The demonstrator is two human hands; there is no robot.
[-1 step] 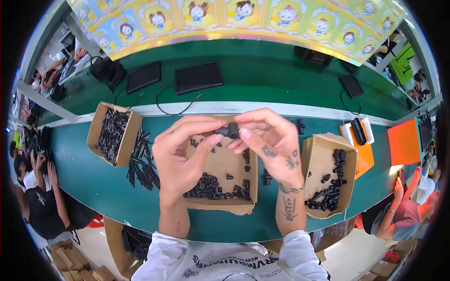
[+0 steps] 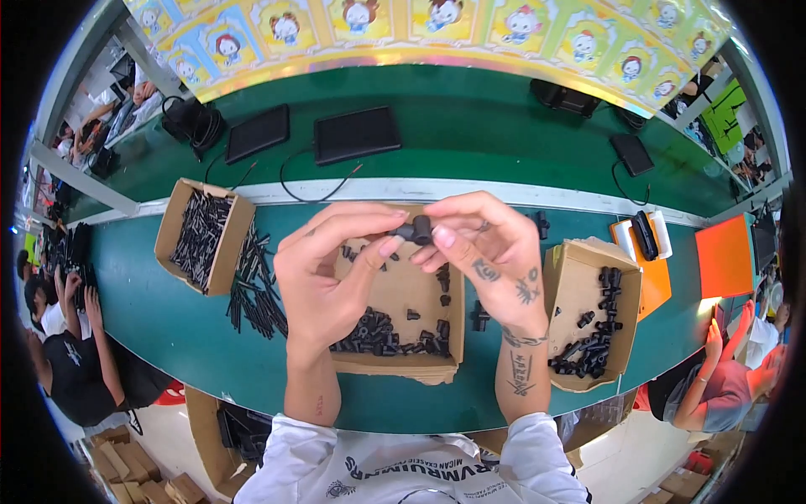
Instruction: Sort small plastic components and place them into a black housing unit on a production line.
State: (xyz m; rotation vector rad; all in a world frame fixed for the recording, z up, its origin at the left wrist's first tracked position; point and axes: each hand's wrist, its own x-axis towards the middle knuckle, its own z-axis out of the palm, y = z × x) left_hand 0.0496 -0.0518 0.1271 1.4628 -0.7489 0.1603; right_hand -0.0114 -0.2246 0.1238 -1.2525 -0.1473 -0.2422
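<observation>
The hands pinch one small black fitting (image 2: 422, 229) between them, the left hand (image 2: 323, 273) and right hand (image 2: 495, 260) each gripping it with thumb and fingers, above the middle cardboard box (image 2: 401, 290). That box, one of three on the green tabletop (image 2: 420, 407), holds loose black pieces (image 2: 369, 333), too heaped to count. The right box (image 2: 573, 290) contains similar black pieces (image 2: 583, 357); two more lie outside, between the boxes. The left box (image 2: 228, 252) is filled with thin black rods (image 2: 200, 231), with another uncountable pile (image 2: 259, 294) beside it. Beyond the white rail (image 2: 277, 195) lie three flat black panels (image 2: 357, 136).
</observation>
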